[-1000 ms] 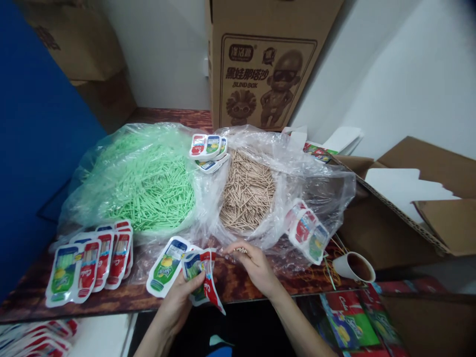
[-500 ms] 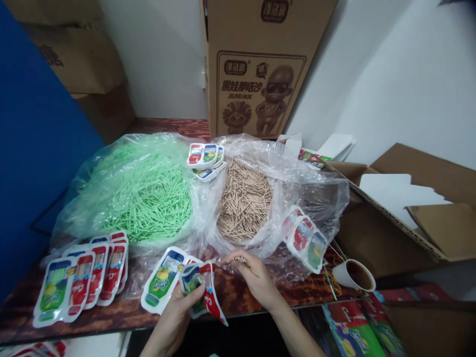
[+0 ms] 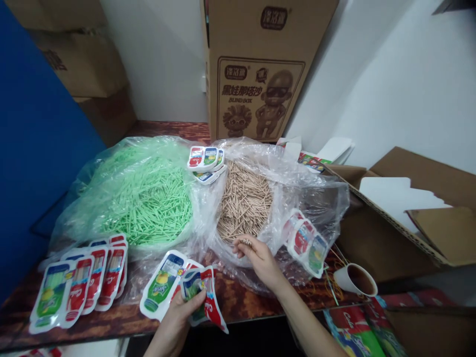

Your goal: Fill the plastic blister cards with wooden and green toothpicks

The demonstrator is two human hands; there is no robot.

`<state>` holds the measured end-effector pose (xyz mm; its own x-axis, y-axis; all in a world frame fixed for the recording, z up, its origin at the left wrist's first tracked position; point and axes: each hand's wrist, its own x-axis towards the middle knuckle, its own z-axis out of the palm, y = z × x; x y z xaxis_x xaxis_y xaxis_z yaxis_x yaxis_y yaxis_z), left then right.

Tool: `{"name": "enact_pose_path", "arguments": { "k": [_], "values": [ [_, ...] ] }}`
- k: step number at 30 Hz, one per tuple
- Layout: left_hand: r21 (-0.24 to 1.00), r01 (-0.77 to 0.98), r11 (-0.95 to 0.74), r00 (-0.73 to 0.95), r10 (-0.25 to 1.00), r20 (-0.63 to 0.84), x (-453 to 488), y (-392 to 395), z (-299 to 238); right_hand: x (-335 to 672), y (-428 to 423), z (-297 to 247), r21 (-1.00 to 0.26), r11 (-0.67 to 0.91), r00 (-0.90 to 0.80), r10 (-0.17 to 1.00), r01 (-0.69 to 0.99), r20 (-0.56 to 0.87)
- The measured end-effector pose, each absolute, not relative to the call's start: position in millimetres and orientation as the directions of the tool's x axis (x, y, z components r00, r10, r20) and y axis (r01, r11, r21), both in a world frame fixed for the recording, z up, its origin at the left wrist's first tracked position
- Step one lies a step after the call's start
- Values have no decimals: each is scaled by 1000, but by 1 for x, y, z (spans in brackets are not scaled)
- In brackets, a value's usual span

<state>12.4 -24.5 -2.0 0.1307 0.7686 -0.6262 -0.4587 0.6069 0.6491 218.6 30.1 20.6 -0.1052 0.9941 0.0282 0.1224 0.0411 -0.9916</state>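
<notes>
My left hand (image 3: 177, 317) grips a red, green and white plastic packet (image 3: 203, 293) at the near table edge, beside a white and green packet (image 3: 162, 283) lying flat. My right hand (image 3: 258, 258) is closed in a pinch on a small bundle of tan sticks (image 3: 245, 242), at the near rim of the clear bag of tan sticks (image 3: 245, 201). Left of that bag lies a clear bag of green sticks (image 3: 143, 196).
Filled packets (image 3: 80, 282) lie in a row at the left on the wooden table (image 3: 238, 292). More packets (image 3: 206, 159) rest between the bags and another group of packets (image 3: 307, 240) at the right. A paper cup (image 3: 355, 280), open cardboard box (image 3: 412, 208) and tall printed box (image 3: 260, 69) stand around.
My right hand has lifted away from the held packet and moved up toward the tan-stick bag, still pinching sticks. The left hand keeps its packet.
</notes>
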Motion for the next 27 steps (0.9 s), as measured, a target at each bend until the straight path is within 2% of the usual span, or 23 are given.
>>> {"name": "enact_pose_path", "arguments": {
  "k": [7, 27],
  "values": [
    [638, -466, 613, 122, 758, -640, 17, -22, 9, 224, 42, 34, -973, 166, -107, 983, 159, 150],
    [649, -449, 614, 163, 771, -616, 21, -21, 4, 222, 34, 20, -978, 139, -111, 986, 157, 122]
  ]
}}
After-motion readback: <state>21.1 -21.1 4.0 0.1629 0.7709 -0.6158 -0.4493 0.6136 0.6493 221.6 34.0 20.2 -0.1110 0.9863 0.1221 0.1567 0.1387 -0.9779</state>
